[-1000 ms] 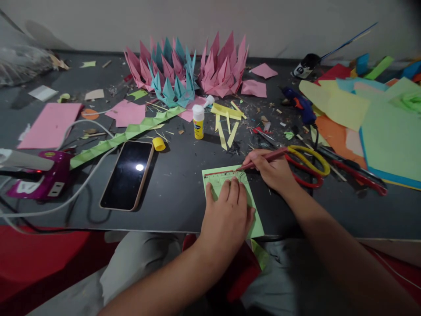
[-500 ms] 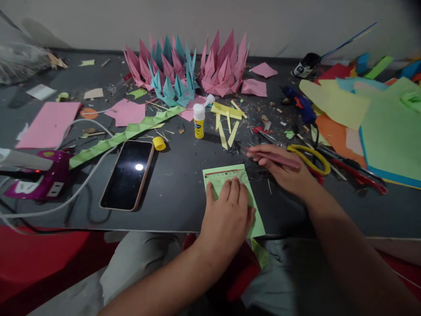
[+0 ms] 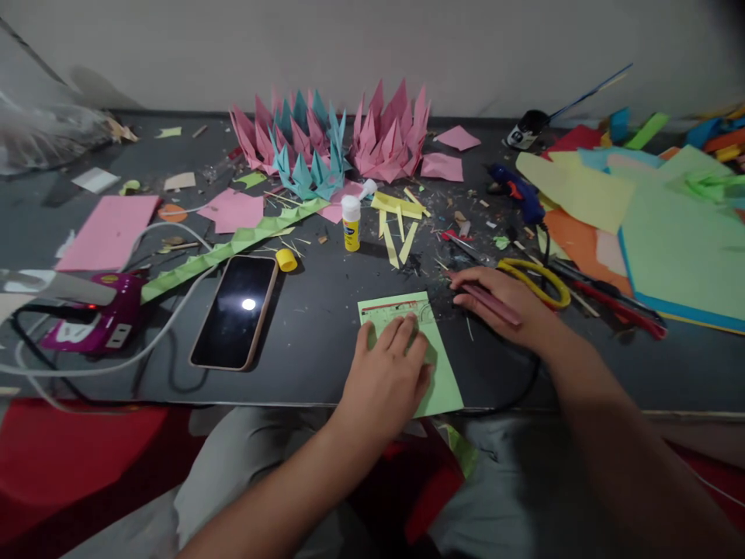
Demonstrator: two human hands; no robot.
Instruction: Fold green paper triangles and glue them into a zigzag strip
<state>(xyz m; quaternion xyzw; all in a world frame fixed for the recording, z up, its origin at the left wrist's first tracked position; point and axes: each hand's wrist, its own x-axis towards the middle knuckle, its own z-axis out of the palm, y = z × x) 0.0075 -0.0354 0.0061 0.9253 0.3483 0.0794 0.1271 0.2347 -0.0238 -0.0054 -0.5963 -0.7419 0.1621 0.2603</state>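
Observation:
My left hand [image 3: 387, 373] lies flat with its fingers a little apart on a sheet of light green paper [image 3: 441, 388] at the table's front edge. Its fingertips rest on a clear ruler [image 3: 378, 312] with red and black markings, set along the sheet's far end; the hand covers part of it. To the right, just off the paper, my right hand [image 3: 506, 307] is closed around a pink pen [image 3: 492, 303]. The pen's tip points up and left, apart from the sheet.
A phone [image 3: 236, 310], glue stick [image 3: 351, 225] and its yellow cap [image 3: 286, 260] lie ahead. Folded pink-and-blue paper pieces [image 3: 311, 159] stand behind. Scissors with yellow handles [image 3: 535, 276], a glue gun [image 3: 518, 190] and coloured paper [image 3: 692, 248] are right; a purple power socket [image 3: 110, 318] is left.
The view has shifted slightly. My left hand has slid a little left on the paper. My right hand, with the pen, has moved a bit right, away from the sheet's corner.

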